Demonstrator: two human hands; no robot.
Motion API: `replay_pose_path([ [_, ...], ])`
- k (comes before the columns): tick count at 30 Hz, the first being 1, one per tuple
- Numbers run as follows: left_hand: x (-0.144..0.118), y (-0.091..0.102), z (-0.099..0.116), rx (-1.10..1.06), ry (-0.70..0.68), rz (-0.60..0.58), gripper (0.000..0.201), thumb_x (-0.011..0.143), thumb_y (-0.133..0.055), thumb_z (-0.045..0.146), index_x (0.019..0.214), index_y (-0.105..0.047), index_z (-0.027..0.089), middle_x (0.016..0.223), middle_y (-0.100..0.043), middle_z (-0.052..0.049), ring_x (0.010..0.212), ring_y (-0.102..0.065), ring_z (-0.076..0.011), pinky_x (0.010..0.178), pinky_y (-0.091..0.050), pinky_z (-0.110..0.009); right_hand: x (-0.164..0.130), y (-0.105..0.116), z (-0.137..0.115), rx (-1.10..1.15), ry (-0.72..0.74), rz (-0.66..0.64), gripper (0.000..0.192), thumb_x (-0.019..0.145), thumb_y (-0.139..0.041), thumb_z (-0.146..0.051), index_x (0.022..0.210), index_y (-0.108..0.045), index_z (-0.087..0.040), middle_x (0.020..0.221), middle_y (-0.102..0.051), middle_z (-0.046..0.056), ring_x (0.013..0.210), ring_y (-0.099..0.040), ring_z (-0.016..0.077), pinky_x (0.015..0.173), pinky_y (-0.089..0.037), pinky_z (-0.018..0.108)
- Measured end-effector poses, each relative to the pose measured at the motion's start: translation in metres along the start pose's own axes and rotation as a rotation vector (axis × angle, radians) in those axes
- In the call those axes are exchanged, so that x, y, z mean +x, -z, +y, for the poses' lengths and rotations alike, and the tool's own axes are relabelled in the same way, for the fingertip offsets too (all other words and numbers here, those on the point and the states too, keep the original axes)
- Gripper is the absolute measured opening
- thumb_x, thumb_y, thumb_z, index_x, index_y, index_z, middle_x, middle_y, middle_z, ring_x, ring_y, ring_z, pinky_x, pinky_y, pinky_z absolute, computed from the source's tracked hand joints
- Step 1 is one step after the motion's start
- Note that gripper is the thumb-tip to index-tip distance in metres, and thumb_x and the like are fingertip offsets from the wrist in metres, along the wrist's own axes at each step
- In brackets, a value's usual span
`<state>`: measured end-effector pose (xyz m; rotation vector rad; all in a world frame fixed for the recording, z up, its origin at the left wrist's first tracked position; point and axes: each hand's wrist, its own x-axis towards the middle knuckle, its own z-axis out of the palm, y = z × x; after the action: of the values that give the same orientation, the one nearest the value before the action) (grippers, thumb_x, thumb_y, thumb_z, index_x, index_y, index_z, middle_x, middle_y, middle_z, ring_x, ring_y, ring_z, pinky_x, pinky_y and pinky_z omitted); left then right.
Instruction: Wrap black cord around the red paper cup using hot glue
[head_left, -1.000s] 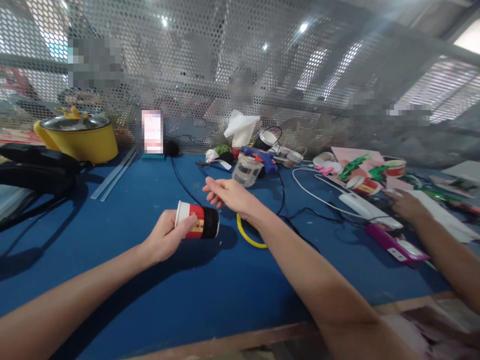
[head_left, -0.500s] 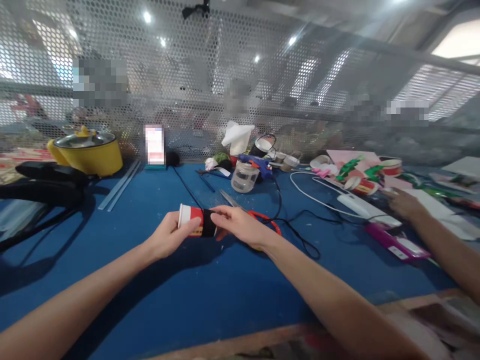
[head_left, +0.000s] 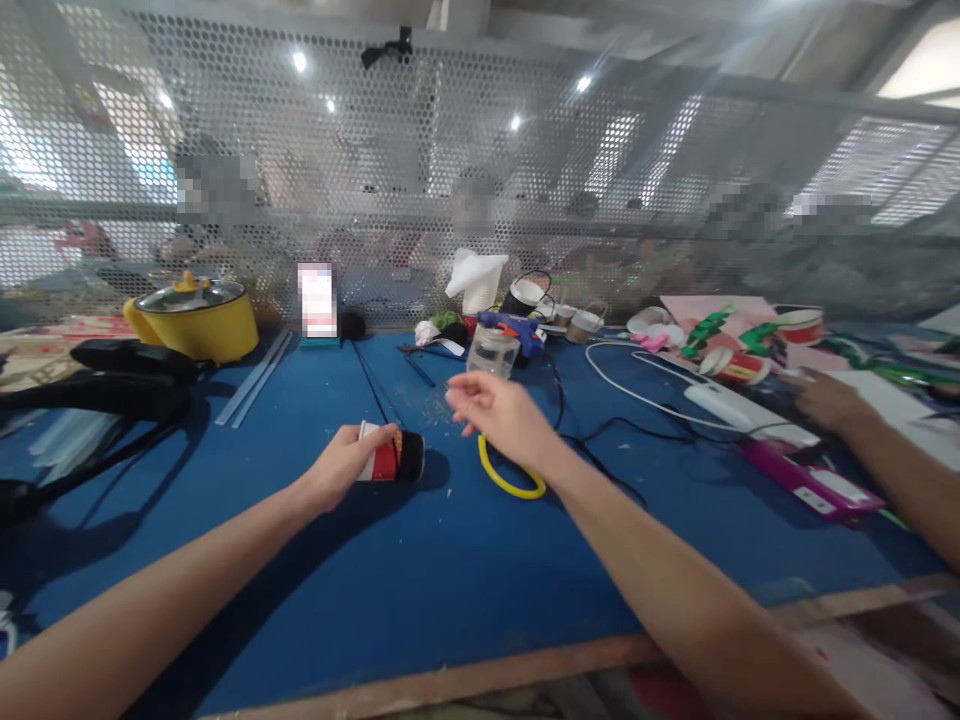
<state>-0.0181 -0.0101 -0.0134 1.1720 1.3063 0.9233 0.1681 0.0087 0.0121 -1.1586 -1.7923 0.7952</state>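
The cup (head_left: 380, 461), of red and white paper, is gripped on its side by the left hand (head_left: 339, 472), the thumb laid along the top and the forearm stretched forward. To the cup's right, apart from it, the right hand (head_left: 499, 418) is raised, its fingers loosely bent and ungripped. The cup's far end is wrapped in matte black thread (head_left: 409, 458), which is strung from a fuzzy round ball (head_left: 352, 325) beyond the cup. A smooth yellow loop (head_left: 512, 483) is seen right of the cup.
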Motion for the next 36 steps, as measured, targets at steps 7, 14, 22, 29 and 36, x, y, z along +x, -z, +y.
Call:
replay_pose_path([
  [7,-0.001,-0.001,-0.007,0.072,-0.007,0.057,0.033,0.059,-0.056,0.044,0.052,-0.047,0.014,0.043,-0.043,0.005,0.039,-0.036,-0.0061,0.042,-0.025,-0.02,0.059,0.077,0.008,-0.297,-0.154,0.519,0.023,0.07,-0.053,-0.037,0.06,-0.046,-0.017,0.064,-0.056,0.005,0.077,-0.055,0.0207,0.064,-0.041,0.028],
  [14,-0.004,-0.002,-0.01,0.248,-0.107,0.051,0.032,0.064,-0.049,0.043,0.049,-0.041,0.016,0.042,-0.033,0.007,0.04,-0.028,-0.0058,0.041,-0.021,-0.02,0.083,0.084,0.042,-0.078,-0.564,0.199,0.033,0.074,-0.05,-0.04,0.054,-0.046,-0.015,0.041,-0.052,0.004,0.043,-0.055,0.0156,0.041,-0.045,0.027],
  [22,-0.009,-0.006,-0.008,0.286,-0.118,0.06,0.032,0.066,-0.044,0.042,0.048,-0.037,0.017,0.043,-0.031,0.006,0.04,-0.027,-0.006,0.041,-0.02,-0.02,0.08,0.074,0.046,0.152,-0.494,0.319,0.018,0.074,-0.05,-0.02,0.057,-0.047,-0.013,0.041,-0.049,-0.002,0.034,-0.047,0.0058,0.031,-0.037,0.014],
  [29,-0.012,-0.004,-0.007,0.306,-0.097,0.072,0.031,0.066,-0.043,0.042,0.048,-0.036,0.018,0.043,-0.03,0.007,0.04,-0.026,-0.0064,0.041,-0.02,-0.021,0.055,0.064,0.015,0.299,-0.19,0.416,0.004,0.066,-0.049,-0.012,0.065,-0.048,-0.016,0.053,-0.053,-0.004,0.049,-0.053,0.0063,0.047,-0.043,0.015],
  [36,-0.007,-0.004,-0.006,0.23,-0.061,0.085,0.031,0.063,-0.046,0.041,0.045,-0.038,0.018,0.04,-0.032,0.007,0.038,-0.028,-0.0069,0.041,-0.021,-0.021,-0.009,0.033,-0.008,0.418,-0.214,-0.043,0.012,0.063,-0.048,-0.011,0.074,-0.054,-0.013,0.05,-0.053,-0.003,0.04,-0.044,0.006,0.041,-0.036,0.018],
])
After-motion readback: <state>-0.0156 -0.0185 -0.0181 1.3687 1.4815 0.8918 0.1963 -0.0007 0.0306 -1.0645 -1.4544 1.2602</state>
